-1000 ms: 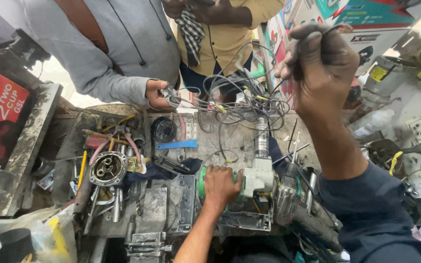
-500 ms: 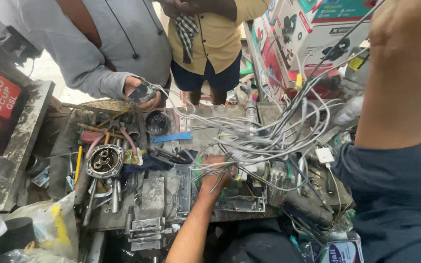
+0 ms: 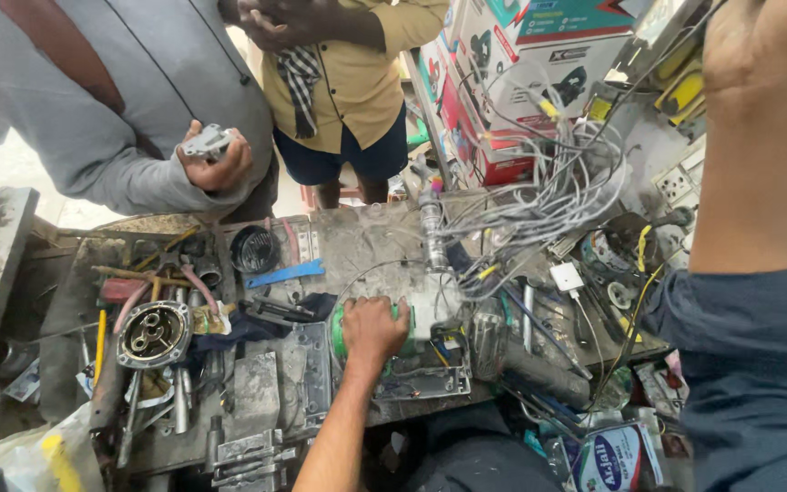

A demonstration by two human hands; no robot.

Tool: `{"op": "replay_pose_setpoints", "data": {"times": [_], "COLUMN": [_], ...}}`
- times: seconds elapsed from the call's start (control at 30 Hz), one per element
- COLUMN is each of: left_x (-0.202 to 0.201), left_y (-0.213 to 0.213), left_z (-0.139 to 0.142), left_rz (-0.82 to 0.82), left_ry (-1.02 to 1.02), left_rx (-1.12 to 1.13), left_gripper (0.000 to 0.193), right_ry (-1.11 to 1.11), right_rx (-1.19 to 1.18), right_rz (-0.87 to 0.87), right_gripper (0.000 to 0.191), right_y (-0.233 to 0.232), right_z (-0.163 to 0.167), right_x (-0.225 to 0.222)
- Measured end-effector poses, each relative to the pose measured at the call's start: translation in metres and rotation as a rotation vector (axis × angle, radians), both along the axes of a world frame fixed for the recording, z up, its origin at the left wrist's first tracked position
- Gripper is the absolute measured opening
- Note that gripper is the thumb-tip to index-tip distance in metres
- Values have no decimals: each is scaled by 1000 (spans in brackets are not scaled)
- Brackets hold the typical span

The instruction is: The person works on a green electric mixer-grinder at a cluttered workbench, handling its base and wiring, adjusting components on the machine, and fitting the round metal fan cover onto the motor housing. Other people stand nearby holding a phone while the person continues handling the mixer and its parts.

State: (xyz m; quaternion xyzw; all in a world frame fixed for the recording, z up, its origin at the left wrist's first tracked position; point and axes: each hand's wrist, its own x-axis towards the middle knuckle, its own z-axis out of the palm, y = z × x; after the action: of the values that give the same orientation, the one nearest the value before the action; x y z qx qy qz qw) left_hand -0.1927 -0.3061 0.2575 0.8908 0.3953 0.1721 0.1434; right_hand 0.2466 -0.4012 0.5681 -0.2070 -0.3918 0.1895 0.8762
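Left hand (image 3: 373, 330), grip pressed around green tool (image 3: 343, 333), near crowded bench edge (image 3: 257, 446); right grip unseen.

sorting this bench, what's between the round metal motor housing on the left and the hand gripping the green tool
In the head view, between motor housing and left hand: dark cloth, grey metal block.

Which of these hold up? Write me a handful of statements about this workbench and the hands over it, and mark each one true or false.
1. The left hand rests on a green and white power tool on the bench. True.
2. The right hand is pressed flat on the bench beside the tool. False: only the raised right arm shows, and the hand is out of view.
3. A bundle of grey wires hangs above the right part of the bench. True.
4. The person in the grey shirt stands empty-handed. False: that person's hand holds a small pale part.
5. A blue flat piece lies on the bench. True.
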Motion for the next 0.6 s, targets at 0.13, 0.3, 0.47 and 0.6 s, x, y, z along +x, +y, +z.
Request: {"op": "replay_pose_setpoints", "data": {"times": [0.13, 0.3, 0.47, 0.6], "left_x": [2, 7, 12, 13], "left_y": [-2, -3, -3, -1], "left_z": [-1, 3, 7, 3], "left_rz": [12, -5, -6, -14], "left_ry": [-66, 12, 34, 23], "left_rx": [95, 26, 54, 30], "left_gripper": [48, 48, 47, 47], "right_ry": [2, -135, -91, -163], "right_rx": [-18, -58, -99, -251], "right_rz": [5, -132, -236, -205], "right_gripper": [29, 28, 21, 21], "right_y": [9, 22, 24, 32], "right_z": [-11, -27, -39, -75], "right_x": [-6, -15, -19, -31]}}
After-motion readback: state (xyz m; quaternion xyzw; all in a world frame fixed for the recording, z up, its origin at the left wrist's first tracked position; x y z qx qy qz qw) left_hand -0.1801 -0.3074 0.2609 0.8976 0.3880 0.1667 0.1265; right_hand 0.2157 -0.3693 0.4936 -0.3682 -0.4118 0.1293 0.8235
